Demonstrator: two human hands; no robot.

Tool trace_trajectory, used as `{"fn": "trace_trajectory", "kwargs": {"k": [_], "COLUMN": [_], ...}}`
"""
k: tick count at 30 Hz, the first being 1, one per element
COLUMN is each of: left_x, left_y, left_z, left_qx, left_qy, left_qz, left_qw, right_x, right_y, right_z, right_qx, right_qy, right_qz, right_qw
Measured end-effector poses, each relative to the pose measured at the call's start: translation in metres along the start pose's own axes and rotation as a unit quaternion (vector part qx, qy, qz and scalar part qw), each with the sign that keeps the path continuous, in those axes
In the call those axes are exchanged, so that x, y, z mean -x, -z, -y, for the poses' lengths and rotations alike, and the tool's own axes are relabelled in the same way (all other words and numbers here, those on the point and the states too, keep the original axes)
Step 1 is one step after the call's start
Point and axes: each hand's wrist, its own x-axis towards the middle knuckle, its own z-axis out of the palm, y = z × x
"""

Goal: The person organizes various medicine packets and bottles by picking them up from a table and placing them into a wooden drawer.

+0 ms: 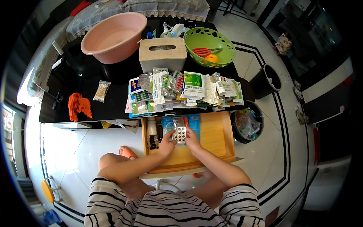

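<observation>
Between my two hands is a silver blister pack of dark pills point(179, 135), held over an open wooden drawer point(212, 142). My left hand point(166, 143) grips its left edge and my right hand point(193, 139) its right edge. Beneath the pack, blue packets point(194, 124) lie in the drawer, partly covered by the pack and a clear plastic piece. A white bottle point(152, 126) and small dark items occupy the drawer's left side. On the black table point(82, 73) just beyond spreads a pile of medicine packets and blister packs point(170, 93), with a green-and-white sachet point(193, 85) on top.
Behind the pile stand a tissue box point(163, 58), a pink basin point(113, 37) and a green perforated basket point(210, 42) holding red-handled scissors point(204, 52). An orange cloth point(80, 106) and bagged cotton swabs point(102, 90) lie left. Two bins point(248, 124) flank the table's right side.
</observation>
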Motion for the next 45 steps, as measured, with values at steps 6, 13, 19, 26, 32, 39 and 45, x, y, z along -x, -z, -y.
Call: {"fn": "trace_trajectory", "kwargs": {"k": [6, 13, 19, 26, 32, 39, 45], "left_x": [0.007, 0.004, 0.007, 0.018, 0.039, 0.052, 0.052], "left_y": [0.003, 0.005, 0.003, 0.005, 0.007, 0.013, 0.008], "left_z": [-0.014, 0.003, -0.001, -0.024, -0.085, -0.144, -0.161], "left_qx": [0.086, 0.101, 0.113, 0.132, 0.059, 0.035, 0.040], "left_qy": [0.185, 0.246, 0.253, 0.113, -0.210, -0.310, -0.316], "left_qz": [0.000, 0.048, 0.027, 0.042, 0.105, 0.116, 0.109], "left_qw": [0.979, 0.963, 0.960, 0.984, 0.970, 0.943, 0.942], "right_x": [-0.008, -0.014, -0.027, 0.027, 0.071, 0.090, 0.093], "right_y": [0.002, 0.004, 0.016, -0.004, -0.019, -0.026, -0.023], "right_z": [-0.022, -0.043, -0.067, -0.005, 0.057, 0.100, 0.116], "right_qx": [0.117, 0.144, 0.314, 0.404, 0.265, 0.254, 0.242], "right_qy": [0.061, 0.011, 0.104, 0.216, 0.386, 0.475, 0.490], "right_qz": [0.070, 0.083, -0.023, -0.005, 0.021, 0.030, 0.036], "right_qw": [0.989, 0.986, 0.943, 0.889, 0.883, 0.842, 0.837]}}
